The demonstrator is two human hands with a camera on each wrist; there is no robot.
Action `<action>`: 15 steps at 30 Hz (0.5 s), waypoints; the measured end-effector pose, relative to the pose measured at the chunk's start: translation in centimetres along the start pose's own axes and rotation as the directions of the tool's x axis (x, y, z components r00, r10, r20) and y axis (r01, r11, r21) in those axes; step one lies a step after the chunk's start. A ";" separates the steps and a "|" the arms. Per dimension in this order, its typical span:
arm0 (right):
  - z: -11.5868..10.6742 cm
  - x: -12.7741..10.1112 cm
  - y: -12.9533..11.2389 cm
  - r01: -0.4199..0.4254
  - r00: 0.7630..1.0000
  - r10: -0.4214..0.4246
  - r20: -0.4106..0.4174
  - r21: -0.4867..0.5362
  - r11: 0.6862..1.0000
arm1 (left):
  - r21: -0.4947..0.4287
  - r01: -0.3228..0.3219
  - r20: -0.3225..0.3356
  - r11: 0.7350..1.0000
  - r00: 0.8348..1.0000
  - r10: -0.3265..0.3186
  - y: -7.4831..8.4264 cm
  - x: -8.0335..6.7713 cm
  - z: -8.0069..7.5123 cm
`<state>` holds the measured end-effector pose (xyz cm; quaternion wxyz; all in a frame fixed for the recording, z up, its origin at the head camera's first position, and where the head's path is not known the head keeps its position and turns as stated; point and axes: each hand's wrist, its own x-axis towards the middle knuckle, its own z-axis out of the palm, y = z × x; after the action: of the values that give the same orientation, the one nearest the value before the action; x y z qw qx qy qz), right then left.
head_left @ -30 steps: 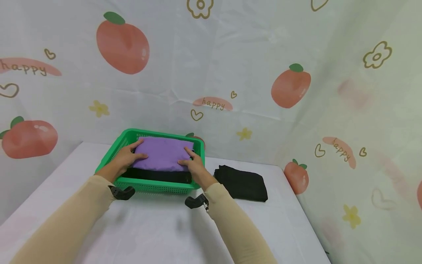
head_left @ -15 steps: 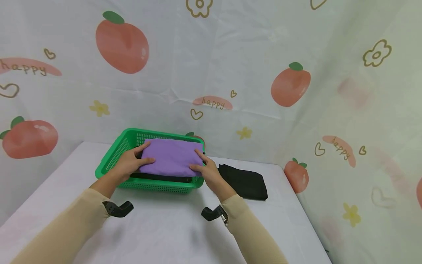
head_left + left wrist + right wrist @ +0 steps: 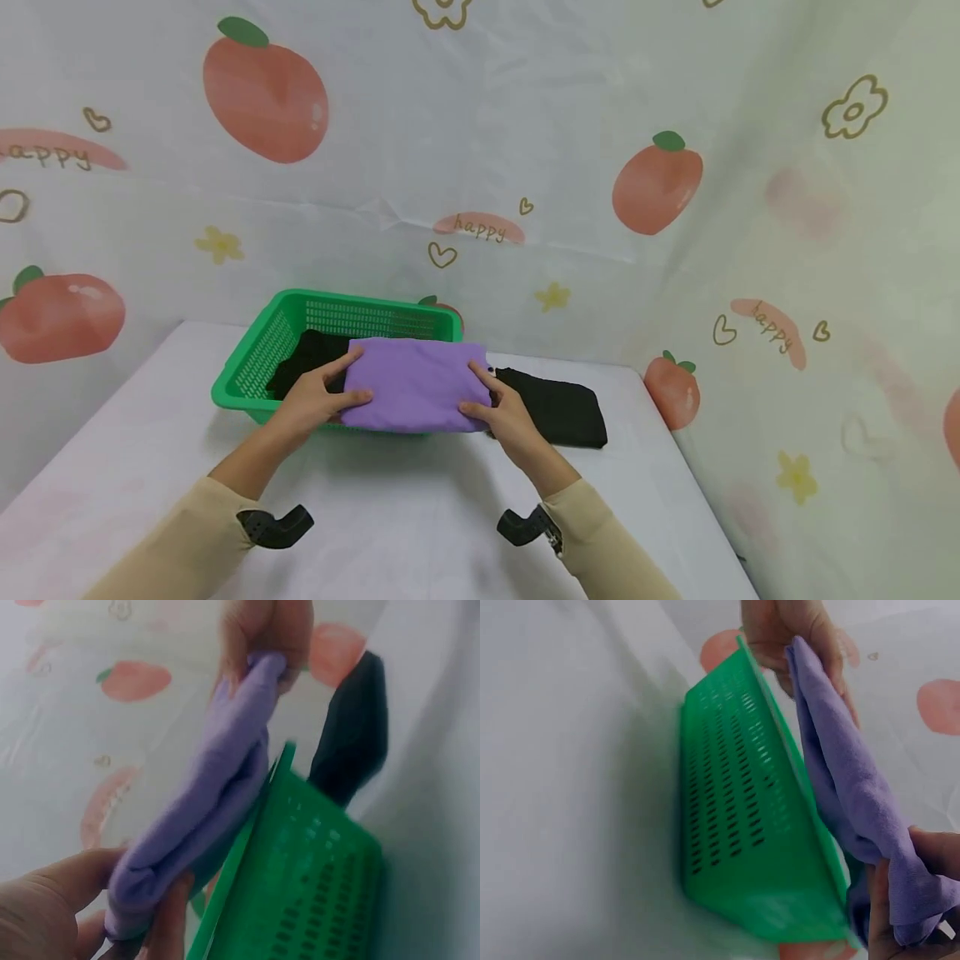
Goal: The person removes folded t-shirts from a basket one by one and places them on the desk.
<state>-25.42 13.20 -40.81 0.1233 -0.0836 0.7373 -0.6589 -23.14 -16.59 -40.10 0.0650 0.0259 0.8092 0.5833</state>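
A folded purple cloth [image 3: 416, 385], its layers showing along the edge in the left wrist view, is held up between both hands over the front right part of a green basket [image 3: 247, 358]. My left hand [image 3: 311, 406] pinches its left end, thumb on top and other fingers beneath. At the right end, my right hand [image 3: 513, 417] grips it the same way. Black folded fabric [image 3: 311, 354] lies inside the basket, partly hidden behind the left hand and the purple cloth.
On the white table [image 3: 420, 517], a second black folded cloth [image 3: 558, 408] lies right of the basket, partly behind the right hand. A printed curtain [image 3: 525, 125] hangs behind the table and along its right side.
Both hands have lifted the purple cloth out of the basket and brought it right and nearer to me. More of the black fabric inside the basket now shows.
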 end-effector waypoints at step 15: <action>-3.0 -3.8 2.5 -0.011 0.999 0.013 -0.051 0.036 0.999 | 0.040 0.032 0.010 0.999 0.999 -0.033 -0.6 -1.5 4.5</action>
<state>-22.53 17.45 -42.67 0.1098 -0.0600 0.7287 -0.6733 -20.99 -12.72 -41.93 0.0783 0.0172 0.8207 0.5658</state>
